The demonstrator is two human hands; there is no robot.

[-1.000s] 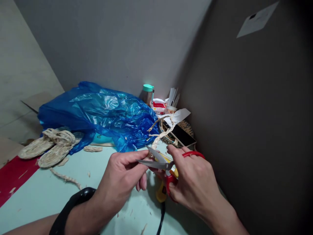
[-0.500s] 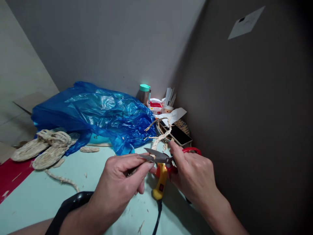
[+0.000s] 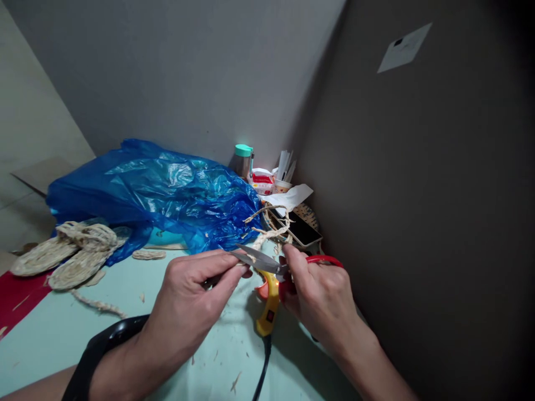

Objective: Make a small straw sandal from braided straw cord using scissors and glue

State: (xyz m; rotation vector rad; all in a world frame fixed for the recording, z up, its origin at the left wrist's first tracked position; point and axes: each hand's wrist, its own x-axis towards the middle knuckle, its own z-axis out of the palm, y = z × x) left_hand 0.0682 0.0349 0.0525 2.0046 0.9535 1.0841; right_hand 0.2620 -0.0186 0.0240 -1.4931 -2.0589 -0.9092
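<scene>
- The right hand [image 3: 321, 292] is closed around the red-handled scissors [image 3: 265, 263], with the fingers wrapped about the loops.
- The left hand [image 3: 192, 301] is drawn into a pinch, thumb against forefinger, gripping a pale fibre piece [image 3: 252, 258]; most of that is hidden by the fingers, so its full shape cannot be told.
- The scissors lie between the hands, their long axis running from the right hand leftward and slightly away from the wearer. The blades stand slightly apart, their points at the left fingertips, and the fibre's visible end is at the blades. The left hand is the nearer one to that end; the right is back at the handles.
- Just below the blades, a yellow corded tool [image 3: 270, 309] rests on the pale green table [image 3: 200, 365], its cable trailing toward the wearer.
- Just beyond the blades a braided cord [image 3: 261, 239] rises into loose, curling tails; whether it joins the pinched fibre cannot be told.
- Further out, a phone [image 3: 306, 230] lies tilted beyond the right hand, and a blue plastic bag [image 3: 167, 189] spreads beyond the left.
- Woven slippers [image 3: 81, 267] sit at the far left, partly over a red sheet [image 3: 27, 301].
</scene>
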